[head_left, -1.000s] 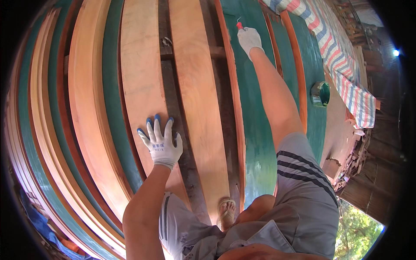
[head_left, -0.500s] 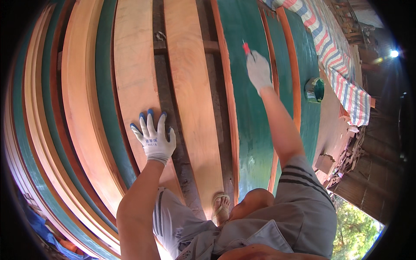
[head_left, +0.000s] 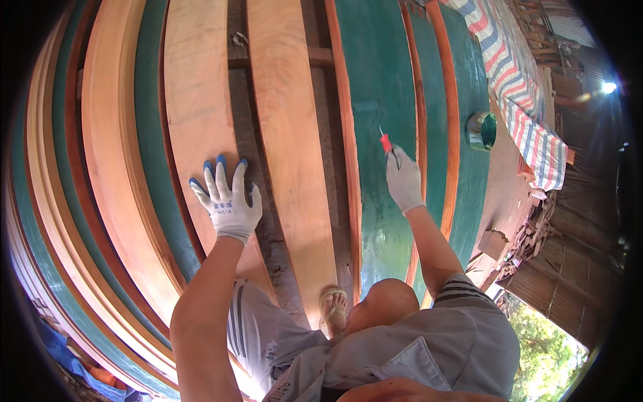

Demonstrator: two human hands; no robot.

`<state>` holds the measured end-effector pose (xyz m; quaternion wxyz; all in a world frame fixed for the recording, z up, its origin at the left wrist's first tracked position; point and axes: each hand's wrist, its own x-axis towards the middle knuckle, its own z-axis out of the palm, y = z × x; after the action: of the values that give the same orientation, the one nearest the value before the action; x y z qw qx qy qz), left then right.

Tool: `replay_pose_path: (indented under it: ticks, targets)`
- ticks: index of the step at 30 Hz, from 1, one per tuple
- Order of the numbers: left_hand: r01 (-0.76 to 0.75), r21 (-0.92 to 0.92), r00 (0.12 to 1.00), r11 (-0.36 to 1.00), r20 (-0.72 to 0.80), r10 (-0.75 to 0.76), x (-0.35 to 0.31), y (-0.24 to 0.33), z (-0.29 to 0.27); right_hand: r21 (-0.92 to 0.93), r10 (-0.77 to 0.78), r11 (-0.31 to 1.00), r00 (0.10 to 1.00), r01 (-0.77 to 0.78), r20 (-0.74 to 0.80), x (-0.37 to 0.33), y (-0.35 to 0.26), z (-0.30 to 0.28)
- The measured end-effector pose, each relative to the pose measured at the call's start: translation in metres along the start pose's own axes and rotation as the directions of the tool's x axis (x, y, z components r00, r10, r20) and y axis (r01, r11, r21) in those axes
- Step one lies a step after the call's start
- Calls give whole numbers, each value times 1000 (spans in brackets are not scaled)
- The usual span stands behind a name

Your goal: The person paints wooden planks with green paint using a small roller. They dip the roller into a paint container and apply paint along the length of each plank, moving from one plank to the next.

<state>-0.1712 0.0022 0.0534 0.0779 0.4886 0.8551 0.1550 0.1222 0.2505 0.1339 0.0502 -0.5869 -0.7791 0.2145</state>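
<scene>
My right hand [head_left: 404, 179], in a white glove, is closed round the red handle of a small paint roller [head_left: 386, 143]. A thin metal rod runs forward from that handle; the roller end is hard to make out against the green. Beneath it lies a wide board [head_left: 382, 221] coated green, with a wet shine on its nearer part. My left hand [head_left: 231, 209], gloved in white with blue fingertips, rests with fingers spread on a bare wooden plank [head_left: 199, 100].
Another bare plank [head_left: 288, 120] runs between, with dark gaps beside it. An open can of green paint [head_left: 481, 130] stands on the far-right green board. A striped tarp [head_left: 529, 127] covers things at right. My sandalled foot [head_left: 333, 310] is on a plank.
My right hand has drawn the roller back toward me along the green board. My left hand stays spread on the plank, and the whole view has shifted slightly.
</scene>
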Motion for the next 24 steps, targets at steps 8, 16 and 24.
replay_pose_path:
  ticks: [8, 16, 24]
  targets:
    - [-13, 12, 1000, 1000, 3, 13, 5, 5, 1, -62, -49, 997, 998, 47, -28, 78, -24, 18]
    - [-3, 35, 1000, 999, 0, 3, 0, 2, 2, -17, 164, 986, 981, -163, 104, -101, 21, -14]
    - [-4, 57, 1000, 998, 6, 4, 0, 3, 3, 2, -84, 996, 989, 85, -124, 32, -13, 19]
